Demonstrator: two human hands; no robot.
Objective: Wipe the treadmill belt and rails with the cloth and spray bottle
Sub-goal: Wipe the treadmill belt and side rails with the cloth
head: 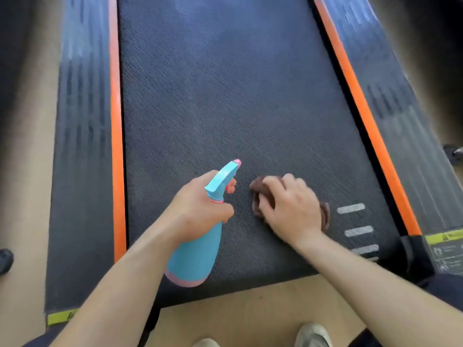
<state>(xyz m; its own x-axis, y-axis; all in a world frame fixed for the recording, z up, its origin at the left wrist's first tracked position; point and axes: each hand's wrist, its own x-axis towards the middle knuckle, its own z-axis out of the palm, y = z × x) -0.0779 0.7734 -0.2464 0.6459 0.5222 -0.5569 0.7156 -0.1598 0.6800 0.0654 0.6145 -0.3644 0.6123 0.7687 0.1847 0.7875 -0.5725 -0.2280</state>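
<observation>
Brown cloth [260, 189] bunched under the right hand [292, 209], whose curled fingers grip it and press it on the near end of the treadmill belt [225, 108]. The left hand [198, 211] is wrapped round the neck of the blue spray bottle [193, 256] alongside. Belt wiping appears under way, the left rail [82, 146] and right rail [406, 126] probably yet to do; the opaque bottle hides its fill.

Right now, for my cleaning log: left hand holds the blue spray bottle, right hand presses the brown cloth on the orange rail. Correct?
Wrong surface: the head view shows the right hand pressing the crumpled brown cloth on the dark textured treadmill belt. The left hand holds the blue plastic spray bottle.
</observation>
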